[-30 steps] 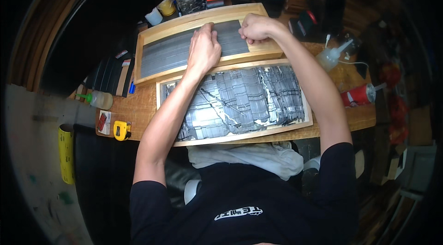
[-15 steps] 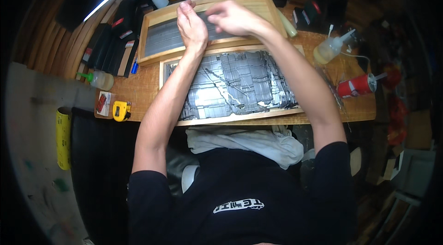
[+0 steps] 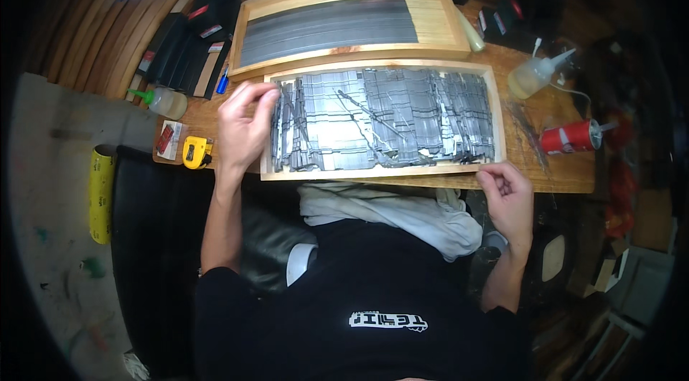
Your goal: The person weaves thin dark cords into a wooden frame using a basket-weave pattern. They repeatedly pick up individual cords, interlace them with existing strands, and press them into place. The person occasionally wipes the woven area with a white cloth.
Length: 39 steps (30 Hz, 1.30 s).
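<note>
A shallow wooden tray (image 3: 373, 172) lies before me, filled with layered thin dark grey strips (image 3: 402, 105), some out of line, a few lying crosswise on top. My left hand (image 3: 242, 126) is at its left rim, with fingers curled and the tips near the thumb; whether it grips the rim or a small piece cannot be made out. At the front right corner, my right hand (image 3: 508, 198) is closed, thumb and bent fingers against the tray's edge. Behind stands a second wooden tray (image 3: 438, 15), where straight grey strips (image 3: 330, 29) lie side by side, bare wood showing at right.
Left on the table are a yellow tape measure (image 3: 197, 152), a green-tipped bottle (image 3: 169, 103) and a blue pen (image 3: 222, 84). To the right are a squeeze bottle (image 3: 532, 77), loose dark strips (image 3: 527, 133) and a red can (image 3: 570, 137). Dark boxes (image 3: 176, 51) line the left back.
Both hands have come back from above the far tray, uncovering its grey strips. The left is now at the near tray's left rim, the right at its front right corner. The view has shifted slightly.
</note>
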Tool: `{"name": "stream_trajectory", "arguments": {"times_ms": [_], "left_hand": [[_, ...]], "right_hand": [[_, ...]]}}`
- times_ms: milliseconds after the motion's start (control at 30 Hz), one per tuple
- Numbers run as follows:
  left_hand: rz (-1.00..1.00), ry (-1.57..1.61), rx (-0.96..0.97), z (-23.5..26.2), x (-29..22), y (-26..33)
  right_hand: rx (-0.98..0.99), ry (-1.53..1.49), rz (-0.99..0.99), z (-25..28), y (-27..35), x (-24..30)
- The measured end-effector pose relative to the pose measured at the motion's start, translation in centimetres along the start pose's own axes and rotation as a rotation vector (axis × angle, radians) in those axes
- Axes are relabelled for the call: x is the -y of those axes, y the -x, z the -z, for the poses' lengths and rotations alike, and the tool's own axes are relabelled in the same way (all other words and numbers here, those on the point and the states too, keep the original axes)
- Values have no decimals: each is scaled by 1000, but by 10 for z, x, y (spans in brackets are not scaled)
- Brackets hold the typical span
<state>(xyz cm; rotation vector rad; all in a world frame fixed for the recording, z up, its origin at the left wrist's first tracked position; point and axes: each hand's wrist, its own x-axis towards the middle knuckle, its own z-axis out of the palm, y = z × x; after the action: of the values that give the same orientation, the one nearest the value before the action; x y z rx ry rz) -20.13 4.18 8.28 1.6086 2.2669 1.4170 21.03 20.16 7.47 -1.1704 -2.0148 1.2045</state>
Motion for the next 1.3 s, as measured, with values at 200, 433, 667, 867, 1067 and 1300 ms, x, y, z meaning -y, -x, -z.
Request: {"name": "stream_trajectory", "arguments": {"times_ms": [200, 433, 667, 867, 1067, 1300], "left_hand": [[470, 165, -72, 16, 46, 54], [470, 11, 145, 6, 25, 37], [478, -70, 253, 17, 18, 29], [437, -46, 231, 17, 23, 32], [431, -36, 105, 10, 40, 32], [421, -31, 203, 7, 44, 17]], "right_hand": [[-204, -101, -125, 6, 10, -29], [395, -235, -268, -36, 29, -3], [604, -358, -273, -96, 37, 4], [698, -260, -117, -116, 32, 15], [752, -539, -368, -124, 30, 13], [690, -606, -341, -139, 28, 12]]}}
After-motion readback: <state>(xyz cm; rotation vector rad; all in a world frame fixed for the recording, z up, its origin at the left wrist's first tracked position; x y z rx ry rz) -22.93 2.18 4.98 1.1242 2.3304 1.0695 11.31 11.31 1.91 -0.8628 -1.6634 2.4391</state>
